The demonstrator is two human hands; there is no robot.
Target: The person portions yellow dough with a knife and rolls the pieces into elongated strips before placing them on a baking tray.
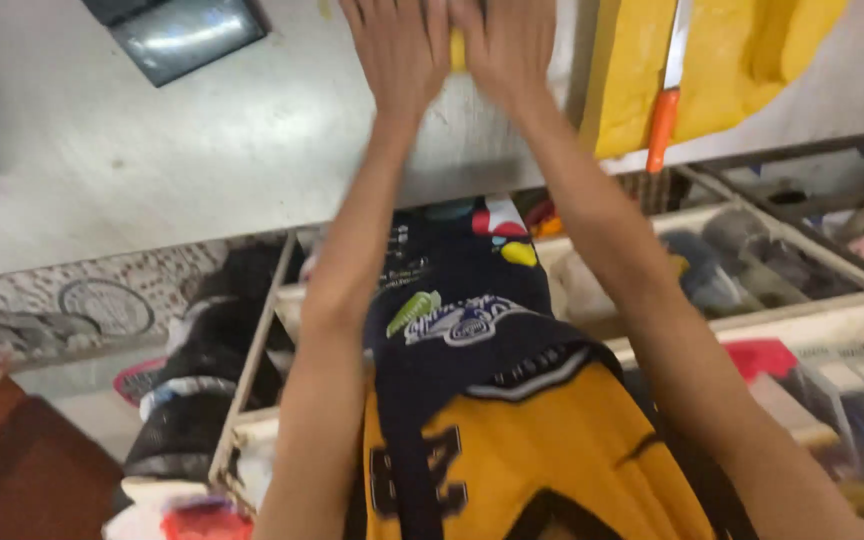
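- Your left hand (pixel 397 50) and right hand (pixel 507 45) lie palm down, side by side and touching, at the far middle of the worktop (pixel 152 150). Both are pressed flat over a small yellow piece (pixel 457 50), of which only a sliver shows in the gap between them.
- Neither hand curls around the piece; with arms stretched straight, you seem to be bearing down on it, not lifting it.
- A large yellow block (pixel 632 80) sits at the right near edge of the worktop, just beside your right forearm.
- An orange-handled knife (pixel 667 100) lies on that block, handle toward you, within easy reach of the right hand.
- A dark flat tray (pixel 187 35) sits near the far left corner, well apart from both hands.
- Below the near edge, open wooden compartments (pixel 752 260) hold assorted items, too blurred to name.
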